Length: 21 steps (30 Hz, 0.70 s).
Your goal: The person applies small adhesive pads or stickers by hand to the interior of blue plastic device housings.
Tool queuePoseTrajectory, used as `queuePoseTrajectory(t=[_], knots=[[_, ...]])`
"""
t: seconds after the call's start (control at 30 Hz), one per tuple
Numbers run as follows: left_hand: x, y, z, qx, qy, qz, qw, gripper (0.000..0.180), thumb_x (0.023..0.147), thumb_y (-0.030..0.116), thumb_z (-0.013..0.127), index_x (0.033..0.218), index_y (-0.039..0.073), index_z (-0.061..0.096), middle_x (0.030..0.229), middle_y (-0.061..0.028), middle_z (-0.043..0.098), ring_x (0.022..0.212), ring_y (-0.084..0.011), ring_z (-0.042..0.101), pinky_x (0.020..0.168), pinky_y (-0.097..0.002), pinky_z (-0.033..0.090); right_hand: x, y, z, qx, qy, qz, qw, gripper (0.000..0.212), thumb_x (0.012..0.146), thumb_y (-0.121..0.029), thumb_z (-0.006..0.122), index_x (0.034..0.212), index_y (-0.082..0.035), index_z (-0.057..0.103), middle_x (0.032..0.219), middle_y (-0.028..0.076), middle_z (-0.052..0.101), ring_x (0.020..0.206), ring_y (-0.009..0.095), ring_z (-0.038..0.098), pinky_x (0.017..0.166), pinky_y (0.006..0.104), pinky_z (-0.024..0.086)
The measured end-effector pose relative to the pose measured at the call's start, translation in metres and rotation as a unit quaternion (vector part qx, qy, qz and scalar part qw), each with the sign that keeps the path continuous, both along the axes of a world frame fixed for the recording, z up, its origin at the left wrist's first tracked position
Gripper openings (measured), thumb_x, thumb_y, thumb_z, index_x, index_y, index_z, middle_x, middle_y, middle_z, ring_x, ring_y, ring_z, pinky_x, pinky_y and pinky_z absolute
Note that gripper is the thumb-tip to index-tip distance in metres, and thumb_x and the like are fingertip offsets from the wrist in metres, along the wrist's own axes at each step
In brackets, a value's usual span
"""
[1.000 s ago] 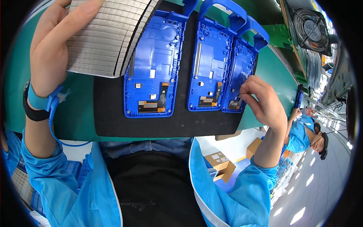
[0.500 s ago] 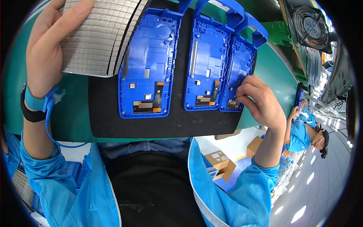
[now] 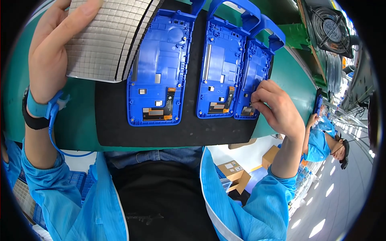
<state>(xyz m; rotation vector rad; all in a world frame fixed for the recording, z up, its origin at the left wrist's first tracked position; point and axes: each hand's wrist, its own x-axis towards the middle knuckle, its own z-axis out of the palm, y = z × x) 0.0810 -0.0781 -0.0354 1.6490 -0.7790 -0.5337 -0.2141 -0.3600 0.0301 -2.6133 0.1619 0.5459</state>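
My left hand grips a sheet of small silvery-grey square pads, its thumb lying on the top face. The sheet overlaps the left edge of the nearest blue plastic housing. Two more blue housings, a middle one and a right one, lie side by side to its right. Each carries small square pads and a dark flex circuit near its lower end. My right hand is over the lower part of the right housing, fingertips pinched together. Whatever is between them is hidden.
The housings lie on a black mat on a green table. A fan stands at the upper right. Open cardboard boxes are below the table edge. A co-worker in blue is at the far right.
Almost nothing differs. The sheet and housings appear shifted very slightly to the right in the picture; my right hand keeps its pinch at the right housing.
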Motion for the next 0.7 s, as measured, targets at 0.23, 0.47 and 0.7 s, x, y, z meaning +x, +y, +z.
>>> queuePoseTrajectory(t=[0.23,0.47,0.7], knots=[[0.007,0.013,-0.007,0.029,-0.031,0.002,0.999,0.051,0.099,0.026,0.051,0.139,-0.004,0.044,0.118,-0.0145,0.064,0.103,-0.0167,0.064,0.092,-0.0253,0.047,-0.003,0.002,-0.002,0.001,-0.024,-0.003,1.0,0.011,0.076,0.004,0.066,0.082,-0.002,0.058,0.083,0.01,0.054,0.079,0.03,0.053,0.068,0.0378,0.043],[0.005,0.006,0.004,0.047,-0.016,-0.031,0.998,0.054,0.099,0.031,0.05,0.141,-0.003,0.044,0.119,-0.0163,0.064,0.104,-0.0177,0.064,0.092,-0.0258,0.047,-0.021,0.004,-0.006,0.045,-0.06,-0.129,0.989,0.018,0.073,0.005,0.072,0.085,0.0,0.059,0.087,0.012,0.059,0.081,0.027,0.058,0.073,0.0339,0.047],[0.008,0.003,0.011,-0.056,0.088,0.112,0.988,0.046,0.097,0.022,0.054,0.132,-0.008,0.051,0.118,-0.0148,0.064,0.106,-0.0186,0.062,0.094,-0.0271,0.045,-0.073,-0.007,-0.023,0.046,-0.257,-0.273,0.926,0.019,0.083,0.001,0.066,0.101,0.001,0.059,0.097,0.008,0.06,0.087,0.017,0.057,0.076,0.0287,0.046]])
